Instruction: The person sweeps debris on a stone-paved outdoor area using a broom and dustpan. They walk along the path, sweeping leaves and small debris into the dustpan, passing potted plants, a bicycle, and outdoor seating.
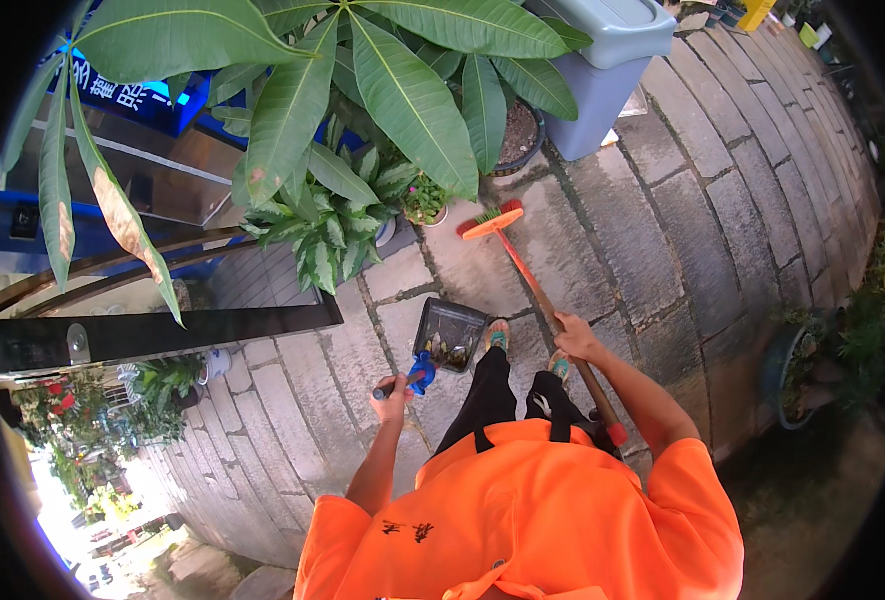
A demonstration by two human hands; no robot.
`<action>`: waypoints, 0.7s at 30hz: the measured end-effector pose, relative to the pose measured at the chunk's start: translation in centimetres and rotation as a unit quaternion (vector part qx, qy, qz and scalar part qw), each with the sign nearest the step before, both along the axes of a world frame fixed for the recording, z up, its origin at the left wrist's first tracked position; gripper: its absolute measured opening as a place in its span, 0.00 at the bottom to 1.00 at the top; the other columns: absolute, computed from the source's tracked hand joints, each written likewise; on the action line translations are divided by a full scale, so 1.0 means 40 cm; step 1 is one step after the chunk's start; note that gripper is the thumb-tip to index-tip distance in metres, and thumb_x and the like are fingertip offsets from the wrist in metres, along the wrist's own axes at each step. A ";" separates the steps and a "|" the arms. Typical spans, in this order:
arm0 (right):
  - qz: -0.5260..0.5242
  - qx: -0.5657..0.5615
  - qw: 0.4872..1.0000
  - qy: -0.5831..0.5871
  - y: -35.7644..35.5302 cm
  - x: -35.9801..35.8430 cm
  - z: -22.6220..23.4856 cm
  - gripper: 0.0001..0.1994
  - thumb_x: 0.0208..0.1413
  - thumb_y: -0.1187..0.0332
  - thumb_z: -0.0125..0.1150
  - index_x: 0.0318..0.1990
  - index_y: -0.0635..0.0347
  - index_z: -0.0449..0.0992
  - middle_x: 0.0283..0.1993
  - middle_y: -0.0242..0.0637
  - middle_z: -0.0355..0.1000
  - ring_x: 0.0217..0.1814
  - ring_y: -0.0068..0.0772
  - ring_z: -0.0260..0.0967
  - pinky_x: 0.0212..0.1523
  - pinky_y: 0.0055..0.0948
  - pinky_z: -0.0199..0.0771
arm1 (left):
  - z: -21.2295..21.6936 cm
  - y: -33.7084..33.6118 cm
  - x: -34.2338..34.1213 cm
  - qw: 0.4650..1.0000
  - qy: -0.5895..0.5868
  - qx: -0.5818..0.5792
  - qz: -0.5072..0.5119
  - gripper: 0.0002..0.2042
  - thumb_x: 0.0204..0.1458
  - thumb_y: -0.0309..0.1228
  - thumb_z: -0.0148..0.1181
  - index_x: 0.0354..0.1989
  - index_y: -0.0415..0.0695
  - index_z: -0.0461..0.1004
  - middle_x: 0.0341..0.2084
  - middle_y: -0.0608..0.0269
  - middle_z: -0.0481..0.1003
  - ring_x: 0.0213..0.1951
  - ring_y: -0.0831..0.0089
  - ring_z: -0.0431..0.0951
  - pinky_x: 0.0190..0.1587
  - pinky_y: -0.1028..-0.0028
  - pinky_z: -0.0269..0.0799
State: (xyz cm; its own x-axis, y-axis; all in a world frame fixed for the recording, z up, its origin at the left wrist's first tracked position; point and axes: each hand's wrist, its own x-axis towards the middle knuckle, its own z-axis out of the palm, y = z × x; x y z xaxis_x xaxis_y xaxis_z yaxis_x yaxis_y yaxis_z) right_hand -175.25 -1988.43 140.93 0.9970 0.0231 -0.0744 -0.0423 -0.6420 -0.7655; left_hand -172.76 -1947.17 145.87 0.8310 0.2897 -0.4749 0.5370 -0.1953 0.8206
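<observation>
My right hand (580, 338) is closed round the long handle of a broom (530, 275). The broom's orange head with red and green bristles rests on the stone paving, ahead of my feet and close to the potted plants. My left hand (393, 397) grips the handle of a dustpan (454, 313), whose dark square pan lies on the paving beside my left shoe. A blue piece, like a bag or cloth, hangs at the dustpan's handle next to my fingers. Dry leaves and bits of litter lie inside the pan.
Large green leaves (403, 90) of a potted plant reach across the top. A small flowering pot (426, 200) stands by the broom head, and a grey lidded bin (603, 95) behind it. Left is a dark door frame (213, 335); at right, a round planter (791, 375). Stone paving (653, 260) stretches right.
</observation>
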 end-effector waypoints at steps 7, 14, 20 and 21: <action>-0.031 0.121 0.963 0.239 -0.061 0.027 0.195 0.32 0.41 0.79 0.49 0.59 0.64 0.56 0.19 0.38 0.64 0.12 0.28 0.63 0.13 0.29 0.64 | -0.012 0.005 -0.068 0.998 0.000 -0.020 0.057 0.10 0.48 0.30 0.60 0.25 0.35 0.71 0.17 0.57 0.73 0.14 0.73 0.74 0.17 0.77 0.72; 0.011 -0.049 0.967 0.251 0.190 0.200 -0.043 0.19 0.44 0.71 0.52 0.45 0.70 0.67 0.27 0.55 0.72 0.30 0.45 0.73 0.32 0.34 0.75 | 0.026 0.028 -0.087 0.996 0.036 -0.028 0.075 0.10 0.47 0.30 0.60 0.27 0.33 0.70 0.19 0.54 0.74 0.15 0.69 0.75 0.16 0.75 0.72; -0.021 0.080 0.953 0.290 -0.067 0.120 0.286 0.20 0.41 0.74 0.50 0.46 0.70 0.67 0.19 0.47 0.70 0.15 0.40 0.70 0.19 0.33 0.72 | -0.014 0.070 -0.088 0.995 0.013 -0.021 0.096 0.10 0.47 0.30 0.59 0.26 0.32 0.71 0.18 0.54 0.73 0.13 0.69 0.74 0.15 0.75 0.71; -0.041 0.095 0.949 0.299 -0.084 0.106 0.307 0.22 0.41 0.75 0.49 0.49 0.70 0.65 0.18 0.45 0.69 0.14 0.39 0.68 0.18 0.33 0.70 | -0.017 0.070 -0.088 0.995 0.014 -0.015 0.096 0.10 0.47 0.29 0.59 0.26 0.33 0.71 0.17 0.54 0.73 0.13 0.70 0.74 0.15 0.75 0.71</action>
State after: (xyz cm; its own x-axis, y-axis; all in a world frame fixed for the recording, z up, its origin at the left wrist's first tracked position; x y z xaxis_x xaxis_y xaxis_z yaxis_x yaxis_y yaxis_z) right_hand -171.02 -1991.80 153.23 0.7770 0.0179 -0.6293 -0.5489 -0.4703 -0.6911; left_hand -176.30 -1944.37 145.19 0.7482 0.4268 -0.5080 0.5848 -0.0625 0.8088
